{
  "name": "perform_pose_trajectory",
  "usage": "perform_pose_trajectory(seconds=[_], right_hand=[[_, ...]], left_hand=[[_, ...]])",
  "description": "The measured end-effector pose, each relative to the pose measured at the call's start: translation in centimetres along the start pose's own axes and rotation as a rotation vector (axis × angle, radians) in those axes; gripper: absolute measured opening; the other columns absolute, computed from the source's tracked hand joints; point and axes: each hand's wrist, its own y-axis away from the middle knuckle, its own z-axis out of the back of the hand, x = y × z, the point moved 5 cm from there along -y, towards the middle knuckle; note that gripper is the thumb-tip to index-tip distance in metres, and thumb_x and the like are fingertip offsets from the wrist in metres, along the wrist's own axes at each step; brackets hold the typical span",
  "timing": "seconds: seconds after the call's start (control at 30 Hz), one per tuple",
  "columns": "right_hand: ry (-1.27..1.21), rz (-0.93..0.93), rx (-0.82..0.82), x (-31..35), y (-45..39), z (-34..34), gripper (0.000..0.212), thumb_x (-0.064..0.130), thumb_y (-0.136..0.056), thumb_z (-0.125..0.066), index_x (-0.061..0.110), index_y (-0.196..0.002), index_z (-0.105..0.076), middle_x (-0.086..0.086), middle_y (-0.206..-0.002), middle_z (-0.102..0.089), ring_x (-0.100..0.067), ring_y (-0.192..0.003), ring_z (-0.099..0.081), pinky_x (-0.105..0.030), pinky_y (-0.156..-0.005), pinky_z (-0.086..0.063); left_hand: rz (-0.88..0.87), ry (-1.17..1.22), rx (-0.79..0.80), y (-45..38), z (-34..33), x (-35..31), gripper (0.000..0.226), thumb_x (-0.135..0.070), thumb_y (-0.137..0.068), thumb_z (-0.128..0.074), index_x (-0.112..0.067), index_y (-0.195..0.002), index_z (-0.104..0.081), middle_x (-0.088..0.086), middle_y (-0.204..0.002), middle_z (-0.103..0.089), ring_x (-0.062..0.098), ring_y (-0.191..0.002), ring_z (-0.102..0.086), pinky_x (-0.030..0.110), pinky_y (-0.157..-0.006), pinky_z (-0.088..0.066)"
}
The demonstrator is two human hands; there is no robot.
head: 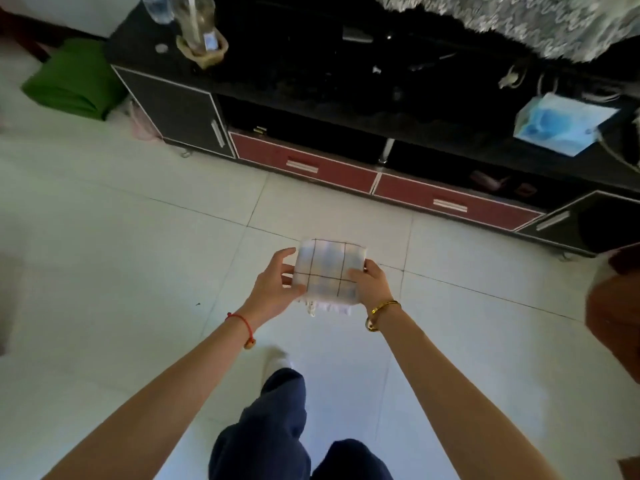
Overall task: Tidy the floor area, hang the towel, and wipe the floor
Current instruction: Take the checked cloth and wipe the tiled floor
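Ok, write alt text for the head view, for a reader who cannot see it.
Both hands, left hand and right hand, hold a folded checked towel above a pale tiled floor. Ahead stands a black cabinet with red drawers; a green bundle lies at its left.

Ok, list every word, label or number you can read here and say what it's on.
None can be read.
Bottle on the cabinet: a small label, too blurred to read.
Blue box: only a pale pattern, no clear lettering.
Checked cloth held in both hands: only lines, no text.
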Motion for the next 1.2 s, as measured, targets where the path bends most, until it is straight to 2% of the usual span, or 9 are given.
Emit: perform_pose_trajectory(seconds=[0.27,0.43,0.53,0.63,0.73,0.9,0.97,1.07,1.2], right_hand=[[0.081,-0.007,0.014,-14.1,-16.3,-4.9,0.015,0.001,-0.086,-0.048,0.007,-0.098,-0.055,-0.012,-0.095,-0.059,-0.029,-0.089,-0.055,-0.046,-0.085,-0.05],[0.165,0.015,0.027,-19.9,-22.0,-6.4,0.031,0.007,-0.089,-0.048,0.007,-0.12,-0.047,-0.011,-0.109,-0.057,-0.026,-0.094,-0.053,-0.034,-0.074,-0.045],[0.293,0.099,0.002,-22.8,-23.8,-6.4,0.062,0.011,-0.091,-0.051,0.01,-0.146,-0.023,-0.014,-0.143,-0.038,-0.031,-0.124,-0.043,-0.039,-0.098,-0.042],[0.739,0.42,-0.097,-24.3,-24.2,-6.7,0.071,0.021,-0.094,-0.048,0.017,-0.152,-0.008,-0.009,-0.159,-0.007,-0.03,-0.145,-0.007,-0.04,-0.118,-0.014],[0.973,0.586,0.021,-25.7,-24.8,-9.3,0.064,0.031,-0.099,-0.034,0.029,-0.152,0.002,0.0,-0.159,0.016,-0.026,-0.146,0.016,-0.041,-0.12,0.004],[1.263,0.585,0.087,-29.4,-26.1,-13.3,0.059,0.048,-0.096,-0.006,0.035,-0.147,0.02,0.004,-0.155,0.029,-0.033,-0.139,0.031,-0.053,-0.116,0.011],[1.289,0.597,0.059,-30.4,-25.8,-13.2,0.06,0.05,-0.092,0.002,0.035,-0.147,0.022,0.005,-0.154,0.03,-0.033,-0.139,0.032,-0.054,-0.116,0.012],[1.308,0.64,0.042,-32.1,-25.0,-11.0,0.058,0.047,-0.099,-0.011,0.035,-0.147,0.02,0.005,-0.156,0.026,-0.033,-0.141,0.027,-0.053,-0.117,0.009],[1.241,0.47,-0.085,-31.9,-26.9,-4.7,0.061,0.053,-0.094,-0.005,0.036,-0.149,0.012,0.004,-0.158,0.019,-0.035,-0.143,0.02,-0.052,-0.117,0.009]], left_hand=[[-0.084,-0.14,-0.01,-11.7,-6.8,16.7,0.069,-0.004,-0.086,-0.062,-0.026,-0.143,-0.032,0.0,-0.111,-0.06,0.008,-0.086,-0.063,0.018,-0.068,-0.052],[-0.107,-0.177,-0.002,-15.9,-10.4,24.4,0.075,-0.003,-0.086,-0.062,-0.024,-0.148,-0.025,-0.003,-0.12,-0.056,0.009,-0.098,-0.061,0.02,-0.078,-0.052],[-0.142,-0.316,0.014,-17.2,-11.6,27.8,0.077,-0.008,-0.089,-0.061,-0.019,-0.152,-0.018,0.002,-0.149,-0.037,0.016,-0.134,-0.04,0.026,-0.108,-0.035],[-0.167,-0.533,-0.011,-17.2,-12.3,30.5,0.072,-0.015,-0.093,-0.055,-0.015,-0.153,-0.014,0.005,-0.16,-0.016,0.02,-0.148,-0.014,0.034,-0.119,-0.019],[-0.143,-0.698,-0.028,-17.0,-12.6,32.8,0.067,-0.023,-0.099,-0.045,-0.019,-0.154,-0.007,-0.002,-0.162,0.0,0.019,-0.15,0.0,0.044,-0.121,-0.011],[-0.088,-0.877,-0.023,-16.9,-12.9,36.3,0.064,-0.034,-0.102,-0.034,-0.022,-0.155,0.0,-0.006,-0.161,0.014,0.024,-0.149,0.011,0.054,-0.118,-0.012],[-0.088,-0.912,-0.017,-16.9,-13.2,37.2,0.067,-0.036,-0.102,-0.033,-0.022,-0.154,0.005,-0.005,-0.16,0.019,0.026,-0.148,0.013,0.055,-0.117,-0.012],[-0.089,-0.95,-0.03,-17.0,-13.3,37.7,0.073,-0.039,-0.1,-0.036,-0.021,-0.153,0.011,-0.002,-0.159,0.024,0.027,-0.147,0.016,0.056,-0.116,-0.009],[-0.099,-0.972,-0.028,-17.0,-13.4,37.7,0.073,-0.037,-0.099,-0.039,-0.019,-0.154,0.006,0.001,-0.161,0.016,0.033,-0.148,0.009,0.06,-0.114,-0.015]])
